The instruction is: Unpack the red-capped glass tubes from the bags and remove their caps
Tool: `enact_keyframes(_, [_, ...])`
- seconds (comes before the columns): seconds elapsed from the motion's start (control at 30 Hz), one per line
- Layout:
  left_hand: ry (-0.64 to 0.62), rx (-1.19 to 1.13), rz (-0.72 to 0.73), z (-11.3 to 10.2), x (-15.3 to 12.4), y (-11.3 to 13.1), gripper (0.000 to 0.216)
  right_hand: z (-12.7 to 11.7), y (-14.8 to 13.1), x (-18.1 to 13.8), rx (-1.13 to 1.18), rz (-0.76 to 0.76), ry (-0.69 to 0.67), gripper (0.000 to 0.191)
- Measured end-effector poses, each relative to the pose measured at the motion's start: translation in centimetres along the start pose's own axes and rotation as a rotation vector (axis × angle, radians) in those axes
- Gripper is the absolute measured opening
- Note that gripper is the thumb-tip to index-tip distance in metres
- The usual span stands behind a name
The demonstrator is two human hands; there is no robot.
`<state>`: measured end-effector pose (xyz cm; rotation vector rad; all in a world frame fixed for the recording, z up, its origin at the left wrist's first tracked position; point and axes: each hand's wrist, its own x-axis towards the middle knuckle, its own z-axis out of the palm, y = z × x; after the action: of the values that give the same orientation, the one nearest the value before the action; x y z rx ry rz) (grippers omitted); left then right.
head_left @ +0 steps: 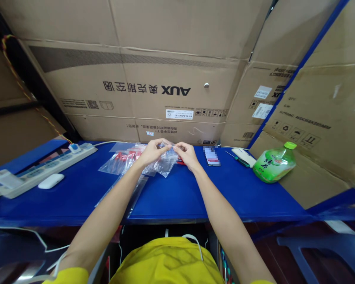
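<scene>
Both hands meet over the blue table and pinch the top edge of a clear plastic bag [167, 162]. My left hand [154, 152] has thumb and fingers closed on the bag's upper left side. Close beside it, my right hand [187, 154] grips the upper right corner between thumb and fingers. The bag hangs down between them; its contents, if any, I cannot make out. Left of my left hand lie more clear bags [111, 165] with red pieces [122, 156] in them. Some red items [180, 161] show beside my right hand.
On the blue table [171, 201] stand a white power strip [47, 167] and a white earbud case [51, 181] at left. A phone [212, 156], a green-handled screwdriver [241, 161], a white device [244, 156] and a green drink bottle [274, 163] lie at right. Cardboard [150, 75] walls the back.
</scene>
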<state>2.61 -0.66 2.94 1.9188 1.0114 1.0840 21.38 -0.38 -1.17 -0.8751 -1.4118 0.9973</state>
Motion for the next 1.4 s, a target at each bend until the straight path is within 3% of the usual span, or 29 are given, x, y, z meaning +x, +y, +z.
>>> enact_keyframes(0.27, [0.168, -0.014, 0.016, -0.6, 0.5, -0.6, 0.032, -0.2, 0.1, 0.1, 0.022, 0.059, 0.031, 0.047])
enact_keyframes(0.67, [0.271, -0.083, 0.012, -1.8, 0.8, -0.9, 0.045, 0.0, 0.0, 0.1, 0.002, -0.007, 0.026, 0.045])
enact_keyframes(0.83, [0.307, -0.014, 0.060, -2.2, 0.9, 0.7, 0.037, 0.1, -0.4, 0.0, 0.039, -0.023, 0.034, 0.047])
enact_keyframes(0.93, [0.403, -0.024, 0.065, -2.9, 0.6, 2.9, 0.031, 0.0, -0.1, -0.2, -0.126, -0.072, 0.062, 0.049])
enact_keyframes(1.03, [0.485, -0.078, 0.042, -4.0, -1.1, 5.0, 0.029, 0.1, 0.1, -0.6, -0.371, -0.151, 0.065, 0.047])
enact_keyframes(1.13, [0.394, -0.030, -0.091, -5.7, -4.5, 5.1, 0.035, 0.3, 0.0, -1.0, -0.488, -0.193, 0.033, 0.043])
enact_keyframes(1.3, [0.278, 0.249, -0.397, -8.2, -11.5, 0.8, 0.050, 0.5, 0.0, -1.0, -0.521, -0.206, 0.031, 0.039])
enact_keyframes(1.4, [0.235, 0.549, -0.490, -8.0, -14.7, -2.0, 0.046, 0.3, 0.2, -0.9, -0.506, -0.207, 0.042, 0.039])
